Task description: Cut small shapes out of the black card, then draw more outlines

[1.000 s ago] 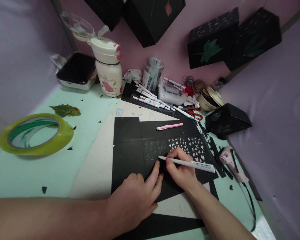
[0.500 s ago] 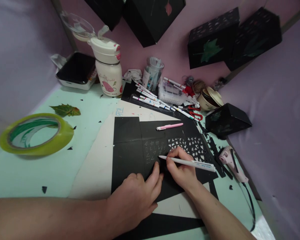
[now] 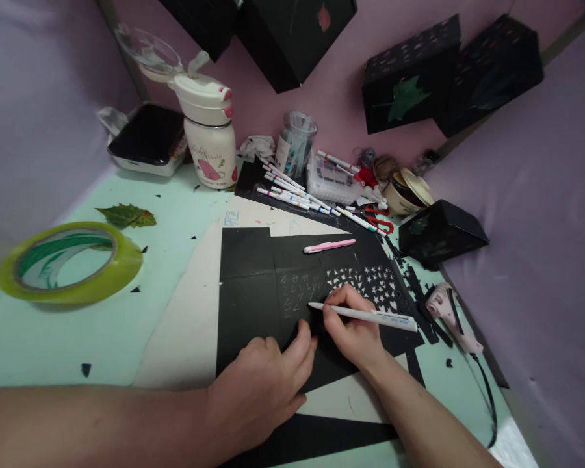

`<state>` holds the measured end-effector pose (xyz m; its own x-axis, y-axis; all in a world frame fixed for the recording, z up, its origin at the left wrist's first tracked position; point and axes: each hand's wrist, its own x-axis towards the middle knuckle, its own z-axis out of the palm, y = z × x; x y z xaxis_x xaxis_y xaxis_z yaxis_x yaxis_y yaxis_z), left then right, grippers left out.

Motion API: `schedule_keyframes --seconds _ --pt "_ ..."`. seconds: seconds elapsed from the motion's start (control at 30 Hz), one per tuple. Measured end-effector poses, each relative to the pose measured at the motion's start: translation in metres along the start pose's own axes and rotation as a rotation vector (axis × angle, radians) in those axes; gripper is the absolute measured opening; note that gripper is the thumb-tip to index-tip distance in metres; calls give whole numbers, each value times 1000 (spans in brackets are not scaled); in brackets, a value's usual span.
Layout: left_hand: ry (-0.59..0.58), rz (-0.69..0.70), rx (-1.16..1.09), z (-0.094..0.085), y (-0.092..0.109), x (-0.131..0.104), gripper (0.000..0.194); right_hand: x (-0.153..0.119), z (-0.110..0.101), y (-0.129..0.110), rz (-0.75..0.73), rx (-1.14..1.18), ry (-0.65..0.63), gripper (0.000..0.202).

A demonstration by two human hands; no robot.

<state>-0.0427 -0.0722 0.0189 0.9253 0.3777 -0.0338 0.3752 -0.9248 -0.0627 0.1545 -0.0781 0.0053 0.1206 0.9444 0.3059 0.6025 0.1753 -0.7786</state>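
My right hand (image 3: 353, 328) grips a white pen (image 3: 370, 316), its tip down at the black card (image 3: 246, 305) beside rows of small pale drawn shapes. Cut-out stars, hearts and triangles pierce the card's right part, partly covered by that hand. My left hand (image 3: 268, 380) lies on the card's lower part, fingers stretched toward the pen tip and nothing held in them. Across the card's upper edge lies a pink pen (image 3: 329, 246). Underneath is a large white sheet (image 3: 185, 338).
Yellow-green tape roll (image 3: 127, 263) and a leaf (image 3: 125, 216) lie at left. Behind stand a white bottle (image 3: 209, 149), a jar (image 3: 296, 146) and several white markers (image 3: 297, 198). A black box (image 3: 442, 234) and a corded pink-white tool (image 3: 453, 318) sit at right. Black boxes (image 3: 409, 78) hang above.
The pen's rear end has swung slightly while its tip stays at nearly the same place. My left fingers have shifted a little lower. The whole view has moved slightly.
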Motion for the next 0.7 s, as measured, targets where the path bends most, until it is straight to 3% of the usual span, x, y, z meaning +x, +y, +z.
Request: schedule_keyframes --seconds 0.47,0.7 --pt "-2 -31 -2 -2 1 0 62 0 -1 1 18 34 9 13" --pt "-29 -44 -55 -2 -1 3 63 -5 -4 3 -99 286 280 14"
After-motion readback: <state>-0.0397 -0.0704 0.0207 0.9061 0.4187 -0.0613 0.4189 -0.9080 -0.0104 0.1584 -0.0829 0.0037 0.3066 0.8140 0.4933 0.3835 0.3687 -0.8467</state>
